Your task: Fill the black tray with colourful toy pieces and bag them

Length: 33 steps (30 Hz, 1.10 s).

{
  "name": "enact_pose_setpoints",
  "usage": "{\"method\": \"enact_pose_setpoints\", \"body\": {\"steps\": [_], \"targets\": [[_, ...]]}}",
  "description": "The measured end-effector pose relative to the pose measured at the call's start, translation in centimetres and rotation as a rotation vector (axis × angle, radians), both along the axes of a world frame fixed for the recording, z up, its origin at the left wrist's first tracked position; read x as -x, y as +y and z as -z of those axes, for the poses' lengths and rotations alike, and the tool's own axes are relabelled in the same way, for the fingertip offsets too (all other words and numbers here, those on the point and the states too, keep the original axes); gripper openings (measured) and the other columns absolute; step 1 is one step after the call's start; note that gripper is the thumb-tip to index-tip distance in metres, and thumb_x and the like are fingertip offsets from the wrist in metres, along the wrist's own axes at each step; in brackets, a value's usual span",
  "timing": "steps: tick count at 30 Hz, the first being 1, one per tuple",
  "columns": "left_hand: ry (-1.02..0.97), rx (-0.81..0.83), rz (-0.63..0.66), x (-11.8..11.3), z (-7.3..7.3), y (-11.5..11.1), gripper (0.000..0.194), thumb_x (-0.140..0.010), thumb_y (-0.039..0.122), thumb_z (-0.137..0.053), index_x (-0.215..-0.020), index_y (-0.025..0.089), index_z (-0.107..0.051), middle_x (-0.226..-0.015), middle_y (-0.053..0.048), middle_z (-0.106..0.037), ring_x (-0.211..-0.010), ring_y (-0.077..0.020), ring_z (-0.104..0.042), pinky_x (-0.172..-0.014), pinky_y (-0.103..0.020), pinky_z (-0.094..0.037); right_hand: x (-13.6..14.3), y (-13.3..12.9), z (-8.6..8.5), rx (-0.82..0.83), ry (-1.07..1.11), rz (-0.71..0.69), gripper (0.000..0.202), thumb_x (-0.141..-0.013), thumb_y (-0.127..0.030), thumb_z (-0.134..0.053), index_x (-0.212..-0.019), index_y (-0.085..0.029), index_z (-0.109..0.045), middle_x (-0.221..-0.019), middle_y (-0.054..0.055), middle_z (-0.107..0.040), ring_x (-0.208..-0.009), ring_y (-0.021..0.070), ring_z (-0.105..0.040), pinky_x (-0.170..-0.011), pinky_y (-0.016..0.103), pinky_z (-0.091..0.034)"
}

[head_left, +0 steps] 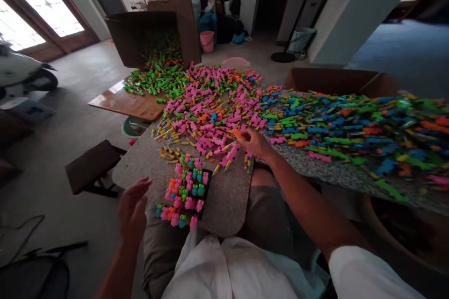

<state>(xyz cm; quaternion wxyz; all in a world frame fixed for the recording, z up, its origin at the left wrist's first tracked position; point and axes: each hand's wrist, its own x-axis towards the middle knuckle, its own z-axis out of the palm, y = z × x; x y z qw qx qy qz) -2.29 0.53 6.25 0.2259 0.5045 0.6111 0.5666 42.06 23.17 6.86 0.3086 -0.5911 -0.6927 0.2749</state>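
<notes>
An orange piece (237, 134) is pinched between the fingertips of my right hand (257, 144), over the near edge of the pile of pink pieces (206, 121). My left hand (133, 210) hangs left of the stone table (224, 201), its fingers apart and nothing visible in it. Between my hands, a dark tray (206, 191) holds rows of upright pink, green, blue and orange pieces (189, 189). Pink pieces with yellow ends lie loose beside the tray.
A cardboard box (126, 39) spills green pieces onto a wooden board (129, 103). Mixed coloured pieces (343, 126) cover the long stone top at right, with another box (315, 79) behind. A dark stool (93, 166) stands at left.
</notes>
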Motion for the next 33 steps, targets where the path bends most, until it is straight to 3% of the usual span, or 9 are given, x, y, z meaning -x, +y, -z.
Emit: {"method": "enact_pose_setpoints", "body": {"steps": [4, 9, 12, 16, 20, 24, 27, 29, 33], "targets": [[-0.014, -0.038, -0.013, -0.7, -5.1, 2.6, 0.033, -0.092, 0.042, -0.076, -0.116, 0.020, -0.070, -0.131, -0.012, -0.077, -0.117, -0.0240, -0.077, -0.107, -0.040, -0.060, 1.1, 0.7, 1.1, 0.032, -0.056, 0.059, 0.020, -0.088, -0.036, -0.073, -0.099, -0.020, -0.069, -0.094, 0.006, -0.077, -0.080, 0.0195, -0.067, -0.073, 0.029, -0.048], [0.060, 0.037, 0.035, -0.8, -7.0, 2.5, 0.030, -0.096, 0.045, -0.073, -0.107, 0.017, -0.075, -0.117, -0.011, -0.082, -0.107, -0.0229, -0.079, -0.099, -0.037, -0.062, 1.4, 0.7, 1.0, 0.058, -0.033, 0.076, 0.019, -0.088, -0.036, -0.073, -0.099, -0.020, -0.070, -0.094, 0.006, -0.078, -0.080, 0.0196, -0.068, -0.073, 0.029, -0.049], [0.154, 0.026, 0.041, -1.2, -8.2, 2.3, 0.026, -0.100, 0.042, -0.069, -0.108, 0.018, -0.076, -0.109, -0.009, -0.083, -0.103, -0.0214, -0.079, -0.095, -0.035, -0.063, 2.4, -0.9, -1.3, 0.002, 0.024, -0.015, 0.022, -0.086, -0.035, -0.074, -0.103, -0.021, -0.072, -0.098, 0.007, -0.079, -0.084, 0.0208, -0.069, -0.076, 0.030, -0.050], [0.502, -0.042, 0.184, -4.0, -11.8, 3.2, 0.025, -0.105, 0.034, -0.064, -0.124, 0.023, -0.074, -0.122, -0.007, -0.081, -0.116, -0.0206, -0.077, -0.105, -0.037, -0.060, 5.8, -3.9, -6.5, -0.097, 0.104, -0.294, 0.028, -0.089, -0.037, -0.074, -0.112, -0.022, -0.075, -0.105, 0.006, -0.078, -0.088, 0.0216, -0.069, -0.079, 0.031, -0.051], [0.912, -0.208, 0.440, -7.6, -15.1, 5.4, 0.053, -0.102, 0.029, -0.069, -0.154, 0.025, -0.058, -0.151, -0.012, -0.068, -0.145, -0.0270, -0.060, -0.123, -0.047, -0.050, 10.3, -7.2, -11.5, -0.173, 0.161, -0.539, 0.029, -0.093, -0.035, -0.074, -0.119, -0.023, -0.076, -0.115, 0.006, -0.077, -0.100, 0.0221, -0.070, -0.090, 0.033, -0.051], [1.134, -0.215, 0.466, -8.7, -15.6, 7.1, 0.062, -0.104, 0.033, -0.068, -0.162, 0.021, -0.048, -0.139, -0.016, -0.074, -0.131, -0.0310, -0.069, -0.121, -0.054, -0.050, 13.6, -8.9, -13.0, -0.129, 0.238, -0.642, 0.030, -0.094, -0.037, -0.075, -0.120, -0.021, -0.076, -0.109, 0.006, -0.077, -0.098, 0.0210, -0.069, -0.089, 0.032, -0.051], [1.139, -0.148, 0.423, -7.3, -14.7, 7.3, 0.048, -0.108, 0.037, -0.062, -0.152, 0.021, -0.059, -0.121, -0.012, -0.079, -0.113, -0.0281, -0.075, -0.111, -0.049, -0.055, 14.1, -6.6, -11.5, -0.007, 0.340, -0.688, 0.035, -0.097, -0.046, -0.072, -0.121, -0.022, -0.077, -0.106, 0.004, -0.078, -0.091, 0.0193, -0.070, -0.083, 0.030, -0.052], [1.079, -0.076, 0.381, -5.7, -13.8, 6.8, 0.042, -0.109, 0.041, -0.059, -0.146, 0.023, -0.064, -0.124, -0.011, -0.078, -0.115, -0.0268, -0.075, -0.108, -0.044, -0.056, 13.3, -2.5, -9.7, 0.009, 0.287, -0.607, 0.033, -0.103, -0.048, -0.064, -0.115, -0.021, -0.079, -0.103, 0.005, -0.079, -0.089, 0.0199, -0.070, -0.082, 0.030, -0.053], [0.881, 0.071, 0.170, -1.4, -11.2, 4.9, 0.041, -0.107, 0.051, -0.060, -0.138, 0.026, -0.068, -0.129, -0.008, -0.078, -0.116, -0.0240, -0.075, -0.105, -0.037, -0.057, 9.6, 8.7, -5.8, -0.072, -0.197, -0.126, 0.034, -0.104, -0.023, -0.050, -0.118, -0.015, -0.080, -0.114, 0.014, -0.079, -0.102, 0.0245, -0.070, -0.092, 0.033, -0.052]]}}
